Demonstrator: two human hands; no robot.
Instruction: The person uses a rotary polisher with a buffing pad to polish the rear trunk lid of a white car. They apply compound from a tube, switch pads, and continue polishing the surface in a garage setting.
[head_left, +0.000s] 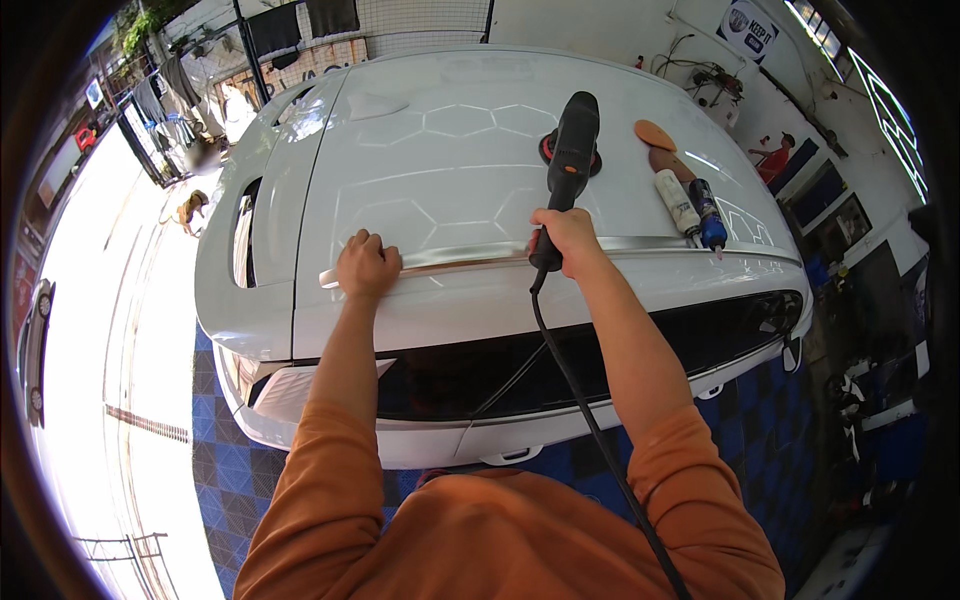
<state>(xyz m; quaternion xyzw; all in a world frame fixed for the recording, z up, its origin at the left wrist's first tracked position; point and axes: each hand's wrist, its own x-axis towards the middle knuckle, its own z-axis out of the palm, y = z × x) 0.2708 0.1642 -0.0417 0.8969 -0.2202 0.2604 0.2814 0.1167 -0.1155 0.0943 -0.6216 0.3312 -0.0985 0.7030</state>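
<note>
My right hand (571, 236) is closed around the rear handle of a black electric car polisher (574, 154). Its round pad, edged in red, lies against the white car roof (450, 176). From the handle a black power cord (574, 375) hangs across the side window and past my right arm. My left hand (368, 264) rests with curled fingers over the silver roof rail (465, 253), near its left end. To the right of the polisher are an orange foam pad (655, 135), a brown pad (670, 165), a white bottle (676, 201) and a dark blue bottle (707, 214).
The car's dark side windows (480, 375) and door handle (514, 455) lie below the rail, above blue and grey floor tiles (225, 450). A dog (192, 212) is at the sunlit left. A person in red (777, 159) appears at the right wall.
</note>
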